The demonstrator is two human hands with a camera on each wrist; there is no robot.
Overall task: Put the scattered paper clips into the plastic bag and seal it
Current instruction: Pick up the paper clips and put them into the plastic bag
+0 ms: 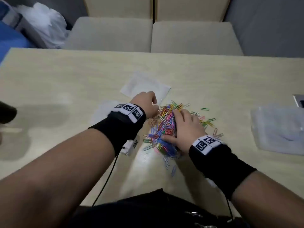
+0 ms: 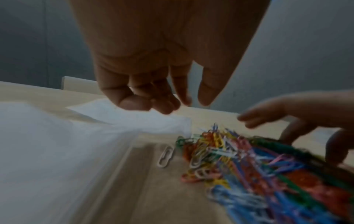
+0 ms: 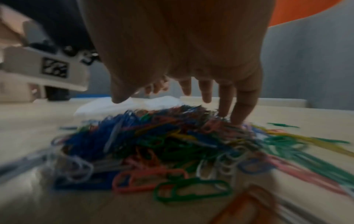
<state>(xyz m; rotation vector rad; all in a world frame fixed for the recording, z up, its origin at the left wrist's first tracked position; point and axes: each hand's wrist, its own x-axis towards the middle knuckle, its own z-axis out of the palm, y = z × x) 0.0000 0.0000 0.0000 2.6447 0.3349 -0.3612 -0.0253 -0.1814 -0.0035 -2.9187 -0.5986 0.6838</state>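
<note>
Pale table point(image 1: 65, 76), two chairs point(image 1: 194, 37)

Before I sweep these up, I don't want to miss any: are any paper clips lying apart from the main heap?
Yes. A few paper clips lie apart on the table, right of the heap past the right hand, and some lie nearer you.
</note>
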